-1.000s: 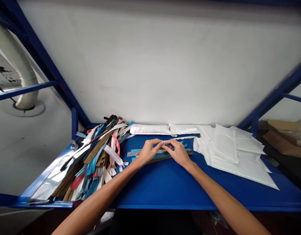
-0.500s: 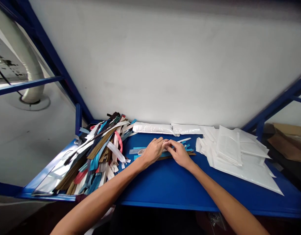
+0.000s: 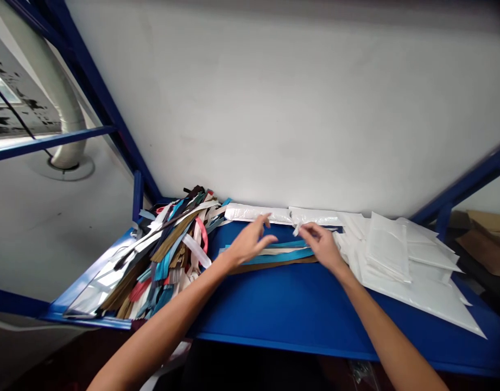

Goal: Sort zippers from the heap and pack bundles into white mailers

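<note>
Over the middle of the blue table (image 3: 266, 309), my left hand (image 3: 250, 240) hovers with thumb and fingers apart, nothing in it. My right hand (image 3: 320, 243) is closed in a pinch, with a small white piece (image 3: 297, 229) poking out from its fingertips; this looks like the end of a white zipper, though most of it is hidden. Below and between the hands lie several zippers side by side, among them a blue zipper (image 3: 290, 256) and a brown zipper (image 3: 274, 266). My hands cover parts of them.
A big heap of mixed zippers (image 3: 168, 255) fills the left side. Two padded white packets (image 3: 258, 213) lie along the wall. On the right are stacked white envelopes (image 3: 390, 252), with a cardboard box (image 3: 486, 239) beyond. Blue frame bars (image 3: 138, 195) rise at the sides.
My hands were together over the zippers and have parted. The left has opened and moved slightly left; the right has moved right with the white piece. The view has shifted slightly.
</note>
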The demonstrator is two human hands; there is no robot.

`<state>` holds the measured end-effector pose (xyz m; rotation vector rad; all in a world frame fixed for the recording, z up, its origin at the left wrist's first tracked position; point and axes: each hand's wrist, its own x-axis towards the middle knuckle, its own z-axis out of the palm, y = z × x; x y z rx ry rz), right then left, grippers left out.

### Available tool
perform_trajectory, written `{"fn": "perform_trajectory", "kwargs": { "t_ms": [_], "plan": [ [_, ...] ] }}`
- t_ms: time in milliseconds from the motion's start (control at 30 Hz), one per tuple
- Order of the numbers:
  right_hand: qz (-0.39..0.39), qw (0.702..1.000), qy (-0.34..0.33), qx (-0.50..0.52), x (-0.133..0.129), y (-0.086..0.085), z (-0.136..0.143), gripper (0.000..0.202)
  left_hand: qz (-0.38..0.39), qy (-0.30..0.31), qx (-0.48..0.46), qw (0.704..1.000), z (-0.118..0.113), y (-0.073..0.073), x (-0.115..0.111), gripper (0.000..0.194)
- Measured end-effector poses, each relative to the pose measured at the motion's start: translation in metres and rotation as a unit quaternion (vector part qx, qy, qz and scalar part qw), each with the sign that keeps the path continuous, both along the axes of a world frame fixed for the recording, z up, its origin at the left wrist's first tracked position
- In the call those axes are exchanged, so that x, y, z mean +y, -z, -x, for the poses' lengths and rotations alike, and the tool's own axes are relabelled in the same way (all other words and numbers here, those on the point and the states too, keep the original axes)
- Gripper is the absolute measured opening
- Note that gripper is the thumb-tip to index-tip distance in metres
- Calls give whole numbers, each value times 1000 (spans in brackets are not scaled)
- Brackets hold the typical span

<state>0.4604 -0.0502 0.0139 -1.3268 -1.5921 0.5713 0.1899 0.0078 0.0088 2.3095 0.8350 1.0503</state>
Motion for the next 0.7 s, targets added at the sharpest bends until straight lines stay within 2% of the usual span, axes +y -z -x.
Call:
{"fn": "perform_trajectory", "kwargs": {
  "t_ms": [33,67,133,167,233,333,400,500,567,633,667,700],
  "plan": [
    [11,999,-41,4,-6,3,19,36,9,40,25,999,-9,6,-7,71],
    [19,997,-71,-2,-11,7,37,36,18,67,39,997,-17,12,-13,67],
    [19,995,-96,-25,-19,13,61,36,30,82,41,995,-28,22,-20,56],
    [15,994,-97,-39,-20,14,66,36,31,74,37,996,-30,24,-20,57],
    [-6,994,-71,-77,-19,16,63,33,16,36,29,999,-27,24,-15,61],
    [-24,991,-44,-123,-11,14,45,31,-2,-37,16,999,-14,17,-4,63],
    [-6,994,-52,-92,-8,13,37,33,1,-56,19,998,-8,11,-2,65],
    [31,997,-70,29,-11,15,42,34,4,-11,41,999,-11,7,-9,62],
    [45,991,-97,84,-15,19,51,34,11,39,58,997,-17,9,-18,72],
    [50,986,-129,87,-19,22,60,33,20,70,67,995,-24,14,-24,61],
    [47,987,-137,74,-20,23,63,33,18,70,71,995,-26,17,-25,53],
    [42,988,-138,52,-22,23,66,32,9,61,79,995,-29,20,-24,52]
  ]
}}
